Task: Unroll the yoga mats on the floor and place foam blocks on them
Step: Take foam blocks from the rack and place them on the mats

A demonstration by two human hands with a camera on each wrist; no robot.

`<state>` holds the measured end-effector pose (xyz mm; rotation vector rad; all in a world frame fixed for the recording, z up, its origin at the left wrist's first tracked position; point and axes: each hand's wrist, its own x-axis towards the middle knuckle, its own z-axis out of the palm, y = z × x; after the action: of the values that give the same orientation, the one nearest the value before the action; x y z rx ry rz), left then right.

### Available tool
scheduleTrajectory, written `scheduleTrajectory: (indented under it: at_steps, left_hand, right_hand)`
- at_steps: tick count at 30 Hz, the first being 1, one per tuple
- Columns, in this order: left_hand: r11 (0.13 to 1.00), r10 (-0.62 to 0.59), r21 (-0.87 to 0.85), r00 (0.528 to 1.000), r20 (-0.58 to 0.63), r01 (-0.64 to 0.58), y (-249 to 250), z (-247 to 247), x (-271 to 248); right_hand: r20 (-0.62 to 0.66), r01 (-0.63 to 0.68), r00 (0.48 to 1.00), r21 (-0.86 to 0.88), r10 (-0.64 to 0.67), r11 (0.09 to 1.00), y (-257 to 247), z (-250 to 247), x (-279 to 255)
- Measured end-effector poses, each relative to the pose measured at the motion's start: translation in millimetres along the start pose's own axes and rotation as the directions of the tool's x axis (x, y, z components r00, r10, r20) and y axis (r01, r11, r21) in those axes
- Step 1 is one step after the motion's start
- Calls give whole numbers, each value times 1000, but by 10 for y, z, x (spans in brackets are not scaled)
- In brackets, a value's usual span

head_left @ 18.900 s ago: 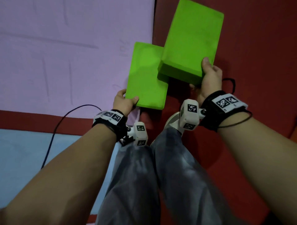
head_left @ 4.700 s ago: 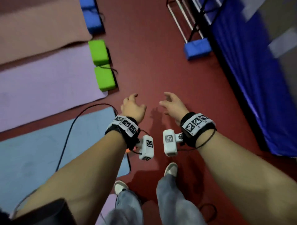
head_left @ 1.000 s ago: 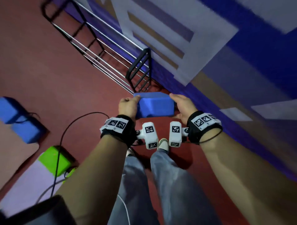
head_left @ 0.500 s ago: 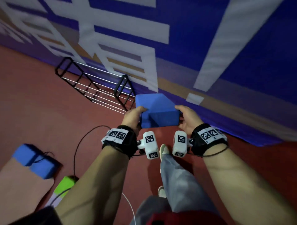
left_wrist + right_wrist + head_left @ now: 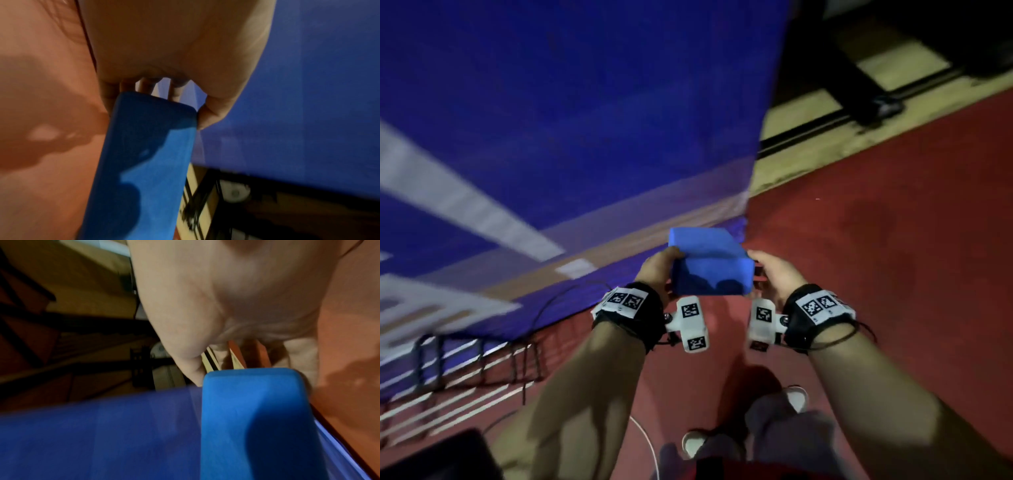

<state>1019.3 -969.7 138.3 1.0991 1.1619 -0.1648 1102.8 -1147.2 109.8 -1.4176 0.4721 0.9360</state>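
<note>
Blue foam block [image 5: 710,265], centre of frame, long axis crosswise between left hand [image 5: 658,270] and right hand [image 5: 774,275], fingers of both gripping its ends, above red floor [image 5: 876,257], no mat in view.

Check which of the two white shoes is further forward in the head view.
The right-hand shoe, which sits higher in the frame and so is further ahead of the person. The other shoe sits lower, beside the white cable.

My bright blue foam block [image 5: 710,265] at centre, dark red floor [image 5: 876,260] on the right, deep blue wall banner [image 5: 585,102] with white stripes upper left, black-and-white checker-tagged wristbands [image 5: 628,301].
</note>
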Motion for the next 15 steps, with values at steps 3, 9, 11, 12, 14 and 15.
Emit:
scheduleTrajectory:
  at_steps: [3,9,11,12,14,15]
  left_hand:
    - [983,28,179,990,136,-52,140,1239,-12]
    - [870,-62,453,868,492,-195,-255,3533,-263]
    - [829,-135,516,817,560,-217,-520,4002,-404]
    - [809,-159,537,791,591,-238,-662,4183,-434]
    - [761,-215,585,742,635,-280,-937,4496,-487]
    - [728,-249,615,719,649,-303,-1072,4625,-522]
  right_hand:
    - [-128,34,992,145,-16,989,-319,-1066,-46]
    - [-472,226,881,376,-24,899,-395,-3106,-492]
    - [-561,289,828,446,13,847,-215,-3542,-653]
    - [-594,318,803,482,38,817,-88,-3712,-719]
    - [-641,352,760,546,108,761,174,-3971,-861]
    - [-658,367,738,575,147,731,314,-4057,-941]
